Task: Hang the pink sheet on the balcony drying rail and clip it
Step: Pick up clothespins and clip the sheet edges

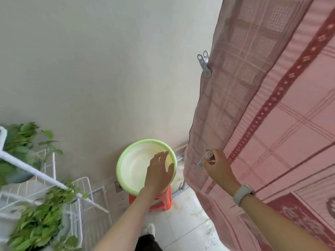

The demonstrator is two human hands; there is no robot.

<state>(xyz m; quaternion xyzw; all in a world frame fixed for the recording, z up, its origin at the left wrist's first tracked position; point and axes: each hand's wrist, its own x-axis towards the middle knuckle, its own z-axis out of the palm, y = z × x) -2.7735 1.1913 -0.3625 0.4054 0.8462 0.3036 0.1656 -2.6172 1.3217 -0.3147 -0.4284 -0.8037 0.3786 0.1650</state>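
Note:
The pink sheet (272,109) with dark red patterned bands hangs down the right side of the view. A grey clip (204,63) grips its left edge high up. Lower down, my right hand (218,166) pinches a second grey clip (205,157) right at the sheet's left edge; a pale watch sits on that wrist. My left hand (160,171) hovers with relaxed fingers in front of a basin, holding nothing. The drying rail itself is out of view.
A green-rimmed basin (130,160) rests on an orange stool (163,200) against the beige wall. A white wire rack (79,196) with leafy plants (36,227) fills the lower left. Pale floor tiles and my shoe (149,230) show below.

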